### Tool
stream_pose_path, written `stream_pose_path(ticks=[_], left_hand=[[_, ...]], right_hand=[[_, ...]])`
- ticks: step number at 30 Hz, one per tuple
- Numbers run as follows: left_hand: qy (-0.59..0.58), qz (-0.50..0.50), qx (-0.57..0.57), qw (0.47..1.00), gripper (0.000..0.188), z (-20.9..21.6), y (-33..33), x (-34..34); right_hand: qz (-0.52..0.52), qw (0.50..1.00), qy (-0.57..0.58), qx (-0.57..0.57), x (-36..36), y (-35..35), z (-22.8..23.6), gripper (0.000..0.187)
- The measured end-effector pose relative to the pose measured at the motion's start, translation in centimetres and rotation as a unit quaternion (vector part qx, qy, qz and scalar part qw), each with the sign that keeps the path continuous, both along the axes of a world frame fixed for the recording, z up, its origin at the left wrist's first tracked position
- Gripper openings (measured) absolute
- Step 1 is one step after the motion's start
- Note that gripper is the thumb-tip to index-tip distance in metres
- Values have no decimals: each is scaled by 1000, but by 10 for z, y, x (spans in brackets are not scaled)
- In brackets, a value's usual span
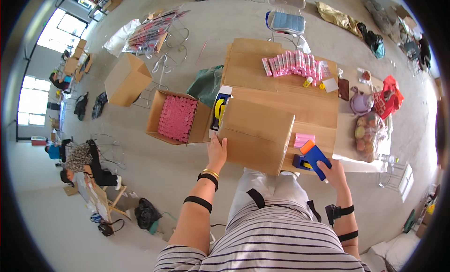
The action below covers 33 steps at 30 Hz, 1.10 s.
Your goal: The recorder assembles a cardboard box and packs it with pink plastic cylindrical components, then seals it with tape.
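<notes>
- My left hand point(217, 152) lies open and flat against the closed cardboard box point(255, 134) on the table point(300, 105).
- My right hand point(333, 172) grips the blue tape dispenser point(313, 157) at the table's near edge.
- Concrete floor point(154, 171) surrounds the table; an open box of pink items point(176, 117) stands left.

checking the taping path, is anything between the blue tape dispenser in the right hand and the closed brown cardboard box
Nothing visible. The right hand holds the blue tape dispenser with an orange tip just beside the closed brown cardboard box, only bare tabletop between them. The left hand rests on the box's far side.
</notes>
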<state>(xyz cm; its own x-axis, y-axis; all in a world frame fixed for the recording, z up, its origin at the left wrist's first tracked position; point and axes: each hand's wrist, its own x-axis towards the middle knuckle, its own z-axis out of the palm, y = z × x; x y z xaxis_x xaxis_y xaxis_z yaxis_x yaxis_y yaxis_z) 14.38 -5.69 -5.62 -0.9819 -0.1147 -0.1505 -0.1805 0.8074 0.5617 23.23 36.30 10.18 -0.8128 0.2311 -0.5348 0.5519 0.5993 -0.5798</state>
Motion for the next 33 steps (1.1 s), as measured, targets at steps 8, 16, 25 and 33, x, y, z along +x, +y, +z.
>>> stream_pose_path(ticks=[8,16,25,33], left_hand=[[-196,-33,143,969,57,19,-2,-34],[55,-137,244,958,58,-26,28,-114],[100,-176,259,944,59,-20,18,-119],[20,-162,238,957,61,-6,-34,-12]], right_hand=[[-49,999,-6,3,-25,-51,6,38],[-74,997,-16,24,-19,-80,28,35],[-92,995,-19,19,-24,-92,33,35],[-90,995,-26,24,-33,-94,30,36]])
